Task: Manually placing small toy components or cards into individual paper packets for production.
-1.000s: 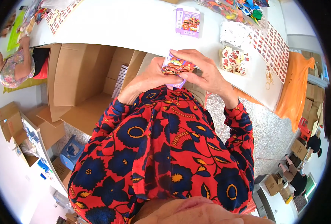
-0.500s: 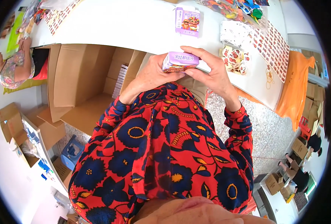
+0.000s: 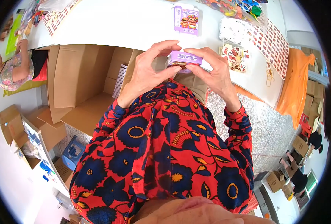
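Note:
A small purple-and-white cardboard box (image 3: 186, 57) is held up just beyond my body, at the table's near edge. My right hand (image 3: 214, 71) grips it from the right, index finger along the top and thumb along the lower side. To the left of it, my left hand (image 3: 150, 67) has its fingers curved and apart, with a gap between palm and box. The left thumb tip touches the box's lower left edge or lies very close to it. Brown and gold show under the purple face. Farther back on the table lies a similar purple box (image 3: 186, 21), looking flat, with cartoon figures.
A big open carton (image 3: 83, 74) stands at my left, a row of small boxes (image 3: 119, 80) inside. On the white table (image 3: 117, 26) are sticker sheets (image 3: 270, 48), a bag of stickers (image 3: 235, 58), rubber bands (image 3: 270, 74) and bagged colourful items (image 3: 244, 9). Another person (image 3: 16, 71) sits at far left.
My left hand has loosened from the box and moved left, its fingers spreading. The box has shifted slightly right and turned, and its printed lower face now shows less.

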